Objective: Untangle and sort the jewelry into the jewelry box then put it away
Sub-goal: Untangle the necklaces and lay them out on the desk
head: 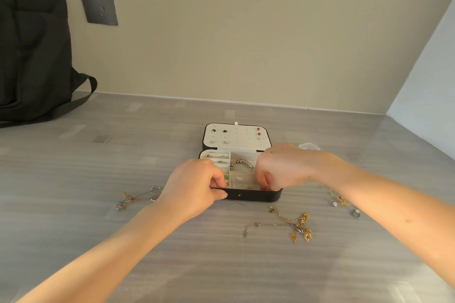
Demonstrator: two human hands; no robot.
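A black jewelry box (256,195) lies open on the grey table, its white lid (236,136) laid back with several stud earrings pinned in it. A beaded bracelet (242,163) sits in a middle compartment and rings (218,156) lie in the left slots. My left hand (194,186) grips the box's front left edge, thumb on the outer wall. My right hand (280,167) hovers over the right compartments with its fingers curled down into the front one; what they pinch is hidden. Loose jewelry lies around: a gold and silver tangle (295,225), a chain bunch (138,198), small pieces (341,202).
A black backpack (32,39) leans against the wall at the far left, its strap trailing onto the table. A dark wall socket (98,5) is above it. A small clear plastic container (309,146) peeks out behind my right wrist. A white wall closes the right side.
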